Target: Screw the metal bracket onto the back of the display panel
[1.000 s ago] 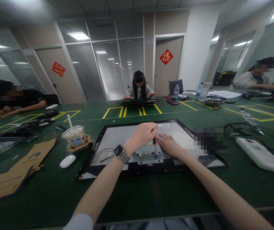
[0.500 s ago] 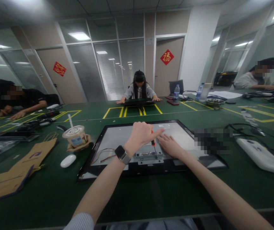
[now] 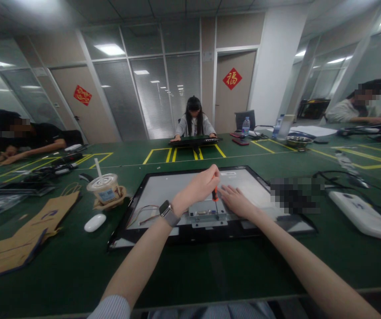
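Note:
A black-framed monitor panel lies face down on the green table in front of me. My left hand, with a watch on its wrist, is closed round the top of an orange-handled screwdriver. The screwdriver stands upright with its tip on the small metal board near the panel's front edge. My right hand lies flat on the panel just right of the screwdriver, fingers stretched out. Thin coloured wires run across the panel's left part.
A lidded drink cup with a straw, a white mouse and a brown paper bag lie at the left. A white device and black cables lie at the right. Three other people sit around the table.
My left hand opened its fingers on the screwdriver half a second ago and has closed round the handle again. The right hand has stayed flat on the panel.

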Tool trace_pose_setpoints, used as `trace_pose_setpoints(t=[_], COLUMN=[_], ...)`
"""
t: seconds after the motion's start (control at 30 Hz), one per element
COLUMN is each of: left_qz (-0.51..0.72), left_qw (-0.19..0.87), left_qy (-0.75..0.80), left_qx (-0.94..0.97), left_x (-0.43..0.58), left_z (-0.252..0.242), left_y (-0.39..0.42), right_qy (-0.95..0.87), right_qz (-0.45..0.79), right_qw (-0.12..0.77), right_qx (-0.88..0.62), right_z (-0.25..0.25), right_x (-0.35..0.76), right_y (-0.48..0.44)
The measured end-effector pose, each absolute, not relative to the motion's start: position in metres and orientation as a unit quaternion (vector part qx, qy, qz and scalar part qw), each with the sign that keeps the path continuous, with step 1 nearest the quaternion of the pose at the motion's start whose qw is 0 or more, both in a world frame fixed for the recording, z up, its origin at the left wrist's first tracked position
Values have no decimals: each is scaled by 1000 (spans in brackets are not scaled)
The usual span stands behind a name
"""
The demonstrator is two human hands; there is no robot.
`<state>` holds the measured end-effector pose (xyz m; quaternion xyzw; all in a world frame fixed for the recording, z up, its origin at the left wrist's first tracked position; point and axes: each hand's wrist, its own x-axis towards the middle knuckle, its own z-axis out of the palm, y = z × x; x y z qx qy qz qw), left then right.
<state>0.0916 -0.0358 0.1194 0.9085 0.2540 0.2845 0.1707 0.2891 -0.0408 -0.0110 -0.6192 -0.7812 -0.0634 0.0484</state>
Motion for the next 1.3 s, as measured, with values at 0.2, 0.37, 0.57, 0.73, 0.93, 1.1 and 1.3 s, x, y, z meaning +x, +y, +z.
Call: trace_pose_setpoints(t=[0.2, 0.37, 0.57, 0.73, 0.93, 1.1, 1.3], left_qz=[315, 328, 324, 301, 365, 378, 303], left_qw=[217, 281, 417, 481, 417, 389, 580], left_qy=[250, 237, 184, 166, 197, 217, 129], left_qx=[890, 870, 829, 806, 809, 812, 745], left_x=[99, 101, 98, 100, 107, 103, 98], left_z=[117, 112, 116, 121, 114, 111, 114], left_y=[-35, -29, -26, -32, -32, -23, -24], right_qy=[-778, -777, -787, -789, -791, -785, -789], right_qz=[-55, -53, -53, -47, -48, -49, -45], right_qw=[46, 48, 56, 52, 45, 52, 56], right_qx=[-624, -626, -613, -611, -609, -615, -610], right_z=[-9, -11, -9, -7, -6, -7, -5], right_x=[288, 288, 288, 288, 288, 288, 287], right_y=[-41, -41, -42, -42, -43, -43, -44])
